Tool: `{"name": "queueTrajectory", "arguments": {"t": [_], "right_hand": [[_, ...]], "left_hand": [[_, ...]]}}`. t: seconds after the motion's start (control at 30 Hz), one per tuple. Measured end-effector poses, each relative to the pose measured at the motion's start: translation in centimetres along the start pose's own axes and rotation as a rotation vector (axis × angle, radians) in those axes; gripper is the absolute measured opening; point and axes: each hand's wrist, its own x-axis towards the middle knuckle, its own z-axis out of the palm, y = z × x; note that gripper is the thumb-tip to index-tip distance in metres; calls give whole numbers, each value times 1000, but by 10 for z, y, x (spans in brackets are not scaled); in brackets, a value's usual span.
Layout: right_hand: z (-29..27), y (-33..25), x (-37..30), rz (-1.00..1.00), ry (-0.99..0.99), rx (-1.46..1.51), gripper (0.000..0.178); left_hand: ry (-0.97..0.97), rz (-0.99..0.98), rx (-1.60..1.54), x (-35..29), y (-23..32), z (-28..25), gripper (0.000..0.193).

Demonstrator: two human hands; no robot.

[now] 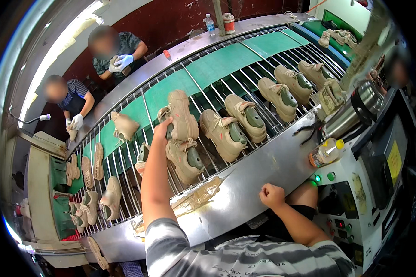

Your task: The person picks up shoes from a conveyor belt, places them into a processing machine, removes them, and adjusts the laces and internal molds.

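Striped shirt (263, 261), left hand (161, 130) gripping a beige sneaker (183, 111).
The sneaker tilts above the rod conveyor (194, 81); the right hand (272, 196) curls into a fist over the near edge's steel ledge (247, 180), beyond which beige sneakers (222, 136) stand.

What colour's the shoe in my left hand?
The shoe in your left hand is beige, as the head view shows.

Bright strip light (48, 60) upper left; glare on metal ledge (245, 184); edges bowed, corners black.
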Motion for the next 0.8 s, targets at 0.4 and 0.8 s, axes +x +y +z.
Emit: {"name": "queueTrajectory", "arguments": {"t": [0.4,0.8], "right_hand": [[-70,-45,36,365,-404,1624,84],[-283,55,-211,371,100,2144,64]], "left_hand": [[-350,70,10,-318,-81,93,41],[-1313,-228,661,-462,-228,269,33]]}}
